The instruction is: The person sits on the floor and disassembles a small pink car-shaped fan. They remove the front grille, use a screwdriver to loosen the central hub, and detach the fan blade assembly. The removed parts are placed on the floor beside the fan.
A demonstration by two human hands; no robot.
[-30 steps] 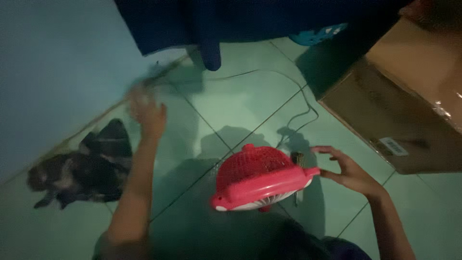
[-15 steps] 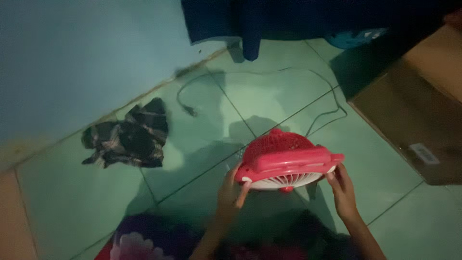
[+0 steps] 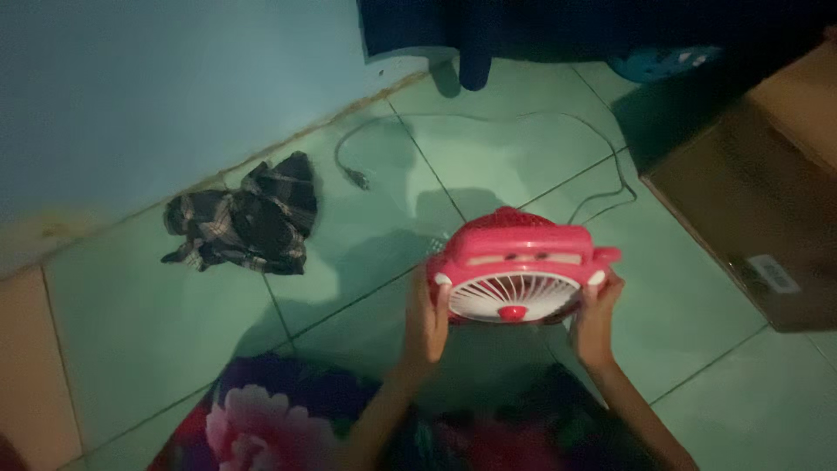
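Note:
A small red fan with a white front grille is held up over the green tiled floor. My left hand grips its left side and my right hand grips its right side. The grille faces me and the fan is upright. Its grey cord trails back across the tiles in a loop, ending in a plug that lies loose on the floor.
A crumpled dark checked cloth lies on the tiles by the blue wall. A brown cardboard box stands at the right. Dark fabric hangs at the top. My flowered garment fills the bottom edge.
My left hand came back from the far left and took the fan's left side. Both hands turned the fan so its grille faces me and lifted it.

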